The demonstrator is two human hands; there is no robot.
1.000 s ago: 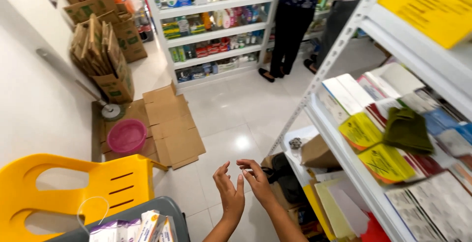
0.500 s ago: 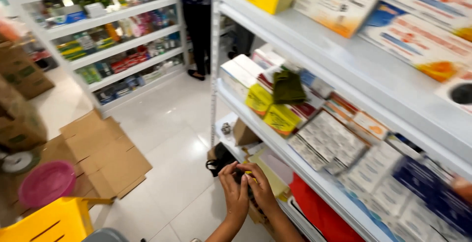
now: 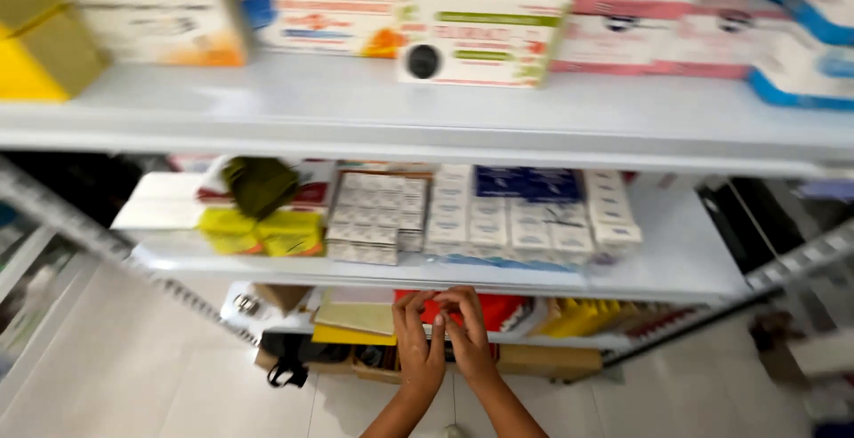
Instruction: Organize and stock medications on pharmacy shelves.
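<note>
1. White metal shelving fills the view, standing on a pale tiled floor; the whole picture is blurred
2. On the top shelf lie flat white boxes with coloured edges, and a yellow box sits at the far left
3. On the middle shelf are rows of small white boxes, a dark blue pack behind them, yellow packets and a dark green packet
4. The left hand and right hand are raised side by side, touching, fingers bent, in front of a red pack on the lower shelf
5. Whether either hand has hold of anything cannot be told
6. Yellow packs lie just right of the red pack
</note>
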